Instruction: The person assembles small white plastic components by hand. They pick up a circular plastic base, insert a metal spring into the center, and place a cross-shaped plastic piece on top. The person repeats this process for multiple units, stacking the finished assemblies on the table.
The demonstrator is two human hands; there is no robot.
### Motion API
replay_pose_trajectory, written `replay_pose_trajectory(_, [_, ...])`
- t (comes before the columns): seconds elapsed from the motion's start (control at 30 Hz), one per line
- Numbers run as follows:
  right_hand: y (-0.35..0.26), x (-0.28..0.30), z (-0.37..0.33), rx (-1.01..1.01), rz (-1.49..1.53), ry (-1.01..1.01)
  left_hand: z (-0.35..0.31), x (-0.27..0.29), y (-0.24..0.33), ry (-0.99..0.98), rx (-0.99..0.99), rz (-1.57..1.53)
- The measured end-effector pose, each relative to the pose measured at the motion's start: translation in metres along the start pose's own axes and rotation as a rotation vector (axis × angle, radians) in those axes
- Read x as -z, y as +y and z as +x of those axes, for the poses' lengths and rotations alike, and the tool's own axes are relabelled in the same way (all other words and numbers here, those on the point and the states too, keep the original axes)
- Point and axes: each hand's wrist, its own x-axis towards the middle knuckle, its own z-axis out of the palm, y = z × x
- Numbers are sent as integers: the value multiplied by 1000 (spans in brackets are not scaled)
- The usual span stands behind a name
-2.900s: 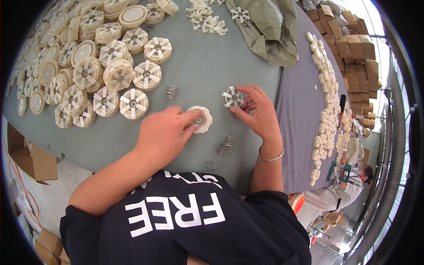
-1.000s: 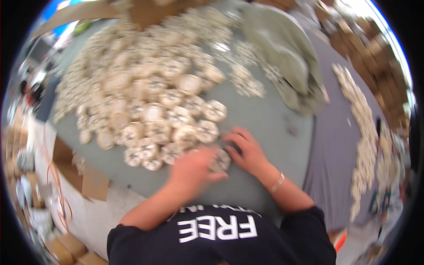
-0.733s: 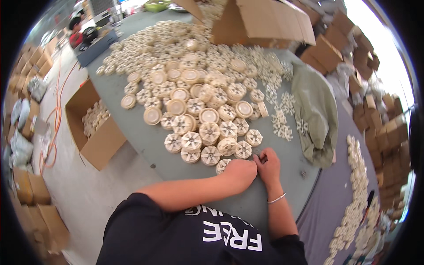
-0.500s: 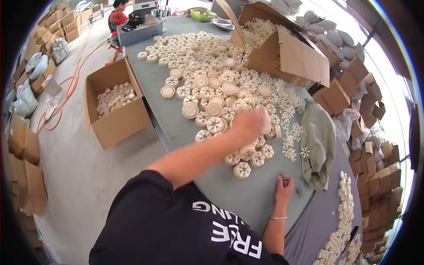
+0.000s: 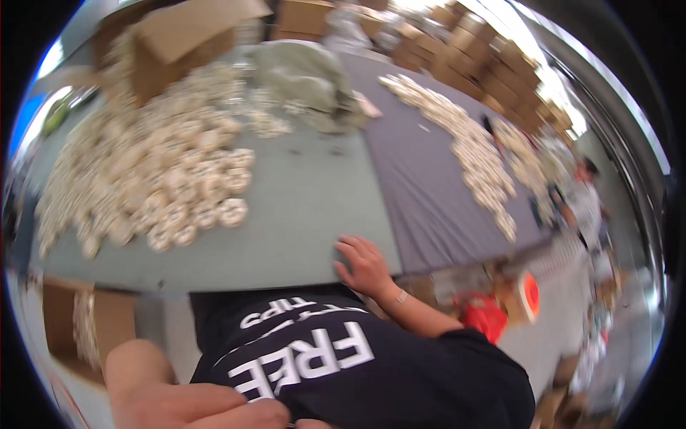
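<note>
Close in at the lower left is my left hand [image 5: 204,406], its fingers bent and partly cut off by the lower edge. Whatever those fingers hold, if anything, is hidden. My right hand [image 5: 363,264] rests at the green tabletop's near edge [image 5: 300,243], fingers apart and nothing in them. Left of it lies a large heap of round cream plastic pieces [image 5: 179,179], some with star-shaped slotted faces. Small loose whitish pieces [image 5: 268,123] lie beyond the heap. Two small dark lumps, one of them a grey lump [image 5: 336,151], sit on the tabletop.
An open carton [image 5: 179,43] stands behind the heap, beside a crumpled green cloth [image 5: 307,82]. Rows of cream pieces [image 5: 464,143] cover part of a grey cloth [image 5: 421,193]. Below the table edge are another carton [image 5: 114,318] and a red bag [image 5: 484,318]. A person [image 5: 582,207] is at the far right.
The view has swung right. My left hand has left the heap and come back close to my body. My right hand has moved from beside the grey lumps to the table's near edge and spread.
</note>
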Motion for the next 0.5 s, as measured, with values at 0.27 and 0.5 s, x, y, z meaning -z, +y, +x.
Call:
replay_pose_trajectory(0.27, [10,0,-6,-2,-13,56,36,-49,-49,-426,-264,-667])
replay_pose_trajectory(0.5, [31,2,-24,-254,396,64,10,-217,-131,-455,319,-732])
